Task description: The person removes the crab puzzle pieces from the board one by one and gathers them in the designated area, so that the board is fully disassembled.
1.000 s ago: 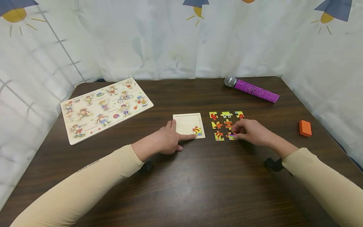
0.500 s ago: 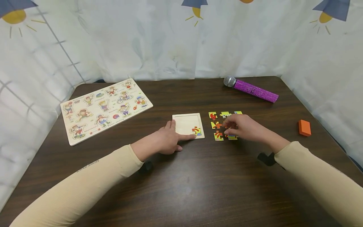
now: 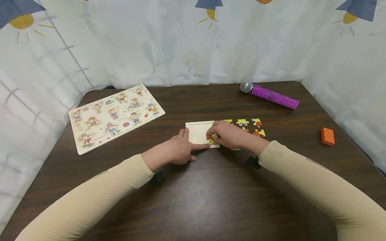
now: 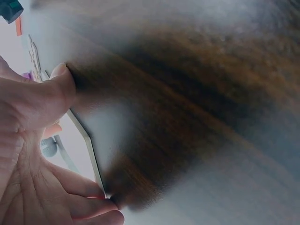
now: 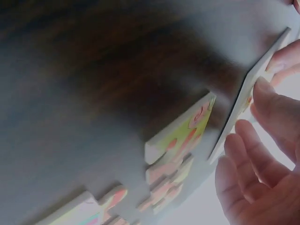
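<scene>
A small square wooden puzzle tray (image 3: 197, 130) lies on the table in front of me. My left hand (image 3: 178, 147) steadies it, index finger stretched along the front edge and other fingers against the left edge. My right hand (image 3: 230, 134) is at the tray's front right corner. Its thumb and index finger pinch a red and yellow puzzle piece (image 3: 210, 138) in that corner, partly hidden by the fingers. Loose puzzle pieces (image 3: 256, 122) sit in rows just right of the tray, some covered by my right hand; the right wrist view shows a nearby yellow piece (image 5: 183, 129).
A large wooden picture board (image 3: 116, 117) with cartoon children lies at the back left of the dark table (image 3: 193, 201). A purple glittery microphone (image 3: 272, 96) rests at the back right. An orange block (image 3: 327, 136) is near the right edge. White curtains hang behind.
My right hand has moved left, from over the loose pieces to the tray's front right corner. The left hand stays at the tray, and the head view has shifted slightly.
</scene>
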{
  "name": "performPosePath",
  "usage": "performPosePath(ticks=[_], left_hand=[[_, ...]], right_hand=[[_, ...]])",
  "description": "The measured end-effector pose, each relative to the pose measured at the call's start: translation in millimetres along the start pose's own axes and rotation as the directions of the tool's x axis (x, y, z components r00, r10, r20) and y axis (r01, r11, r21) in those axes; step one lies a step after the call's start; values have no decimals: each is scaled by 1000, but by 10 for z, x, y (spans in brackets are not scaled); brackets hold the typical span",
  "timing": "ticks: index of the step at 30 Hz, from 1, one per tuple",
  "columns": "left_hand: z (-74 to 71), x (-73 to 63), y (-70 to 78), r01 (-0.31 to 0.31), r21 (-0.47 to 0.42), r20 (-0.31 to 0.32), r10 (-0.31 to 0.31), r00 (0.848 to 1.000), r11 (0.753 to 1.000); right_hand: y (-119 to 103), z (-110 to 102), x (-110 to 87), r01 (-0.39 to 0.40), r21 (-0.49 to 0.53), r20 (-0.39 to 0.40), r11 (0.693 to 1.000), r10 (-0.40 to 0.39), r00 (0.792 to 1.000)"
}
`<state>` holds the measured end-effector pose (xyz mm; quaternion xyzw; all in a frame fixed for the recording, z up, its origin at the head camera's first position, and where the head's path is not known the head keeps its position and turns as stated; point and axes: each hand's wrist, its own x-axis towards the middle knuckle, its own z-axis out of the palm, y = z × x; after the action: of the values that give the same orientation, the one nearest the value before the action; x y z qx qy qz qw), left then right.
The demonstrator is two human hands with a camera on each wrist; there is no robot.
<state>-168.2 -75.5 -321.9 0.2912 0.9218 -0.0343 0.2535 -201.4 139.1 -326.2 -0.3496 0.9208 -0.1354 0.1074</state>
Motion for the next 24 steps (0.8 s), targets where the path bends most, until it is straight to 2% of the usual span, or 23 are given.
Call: performPosePath(ticks=[9,18,24], left_hand=[[-7,-20,-25,-17,-38,-2,16,1000,999],[-47,-13,-17,-4,-16,30,4,1000,1000],[-41,6,-17,0,-16,33,1,999,1000]], right_hand=[[10,20,33,-4,10,0,1000,4,1000],[25,1,44,-32,20,10,999,32,999],[21,-33,45,-77,125,6,989,77,997]])
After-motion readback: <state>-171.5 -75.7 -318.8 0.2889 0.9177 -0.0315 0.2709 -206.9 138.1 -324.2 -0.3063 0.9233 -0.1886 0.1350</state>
